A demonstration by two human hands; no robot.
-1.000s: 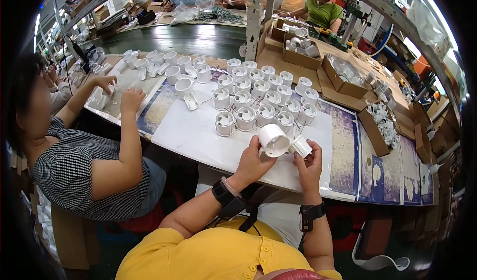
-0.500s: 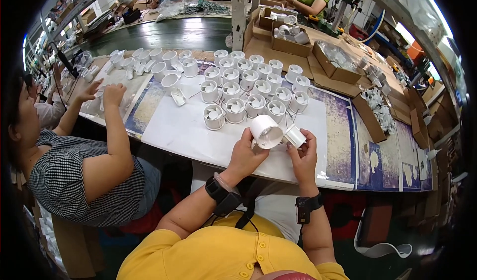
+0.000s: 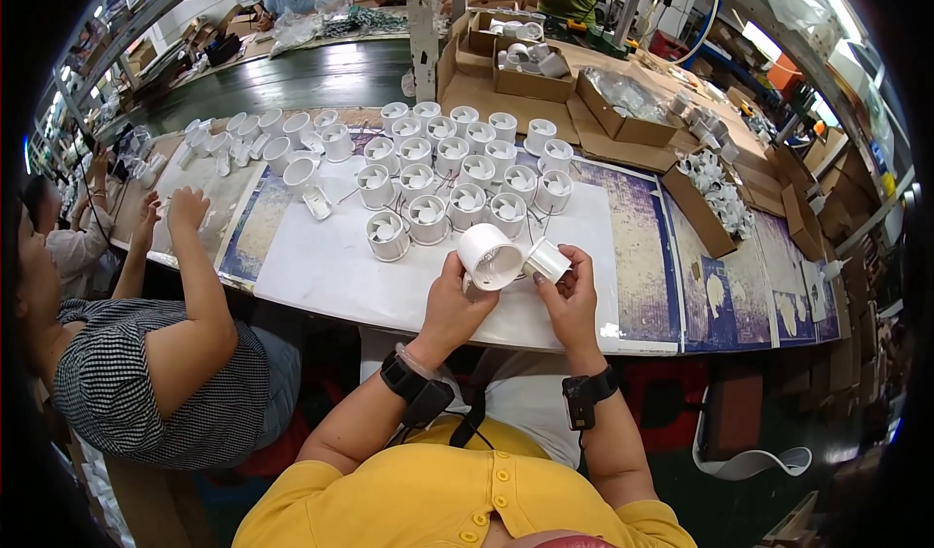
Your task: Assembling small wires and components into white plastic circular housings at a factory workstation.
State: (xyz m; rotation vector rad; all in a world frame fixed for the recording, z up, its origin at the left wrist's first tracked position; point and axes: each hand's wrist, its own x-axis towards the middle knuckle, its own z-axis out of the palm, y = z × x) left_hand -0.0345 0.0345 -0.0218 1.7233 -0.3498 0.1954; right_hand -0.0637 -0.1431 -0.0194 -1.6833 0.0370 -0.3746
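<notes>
My left hand [image 3: 453, 305] is closed around a white plastic cylinder [image 3: 480, 252], its open end tilted toward me. Close to the cylinder's right side, my right hand [image 3: 572, 300] grips a smaller white plastic piece with a boxy end [image 3: 548, 260] between thumb and fingers. The two pieces nearly meet; whether they touch I cannot tell. Just beyond my hands stand several rows of white round fan units [image 3: 426, 219] with small blades inside and thin wires. They rest on a white sheet [image 3: 321, 256].
To the left, empty white cups [image 3: 300, 172] stand before a co-worker in a checked top [image 3: 195, 373]. An open carton of white parts [image 3: 715, 202] lies to the right. More cartons [image 3: 530, 79] stand at the back, beside a metal post [image 3: 424, 32].
The whole view has shifted, so the table appears farther left. Both my hands keep hold of their pieces in nearly the same pose. The co-worker's hands on the left have moved slightly.
</notes>
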